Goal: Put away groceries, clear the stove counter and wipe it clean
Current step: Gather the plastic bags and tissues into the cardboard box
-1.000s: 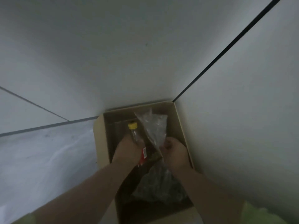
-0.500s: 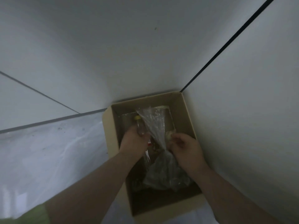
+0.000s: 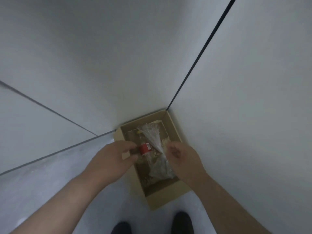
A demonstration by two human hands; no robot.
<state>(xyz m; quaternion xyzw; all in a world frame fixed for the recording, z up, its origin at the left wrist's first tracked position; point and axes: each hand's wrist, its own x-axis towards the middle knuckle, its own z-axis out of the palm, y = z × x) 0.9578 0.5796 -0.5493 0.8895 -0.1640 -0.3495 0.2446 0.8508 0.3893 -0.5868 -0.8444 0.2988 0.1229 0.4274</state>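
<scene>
Evidently only the grocery step is under way: inside the cardboard box (image 3: 162, 198), set in a corner of the floor (image 3: 50, 191), the red-labelled bottle (image 3: 144, 148) is pinched by the left grip (image 3: 116, 157) and the plastic bag (image 3: 160, 168) is held at its neck by the curled right grip (image 3: 183, 157). Counter clearing and wiping are judged undone.

A box (image 3: 167, 197) is set on the floor (image 3: 50, 191), pushed into the corner where the back wall (image 3: 118, 65) and the right wall (image 3: 253, 98) meet. In the box a bottle (image 3: 145, 148) is laid lengthwise, its cap toward the back wall, with a bag (image 3: 159, 166) just to its right, partly over it. The bottle is pinched from the left by the left hand (image 3: 111, 159); the bag is held from the right by the right hand (image 3: 182, 157). Two shoes (image 3: 183, 222) are placed in front of the box.
</scene>
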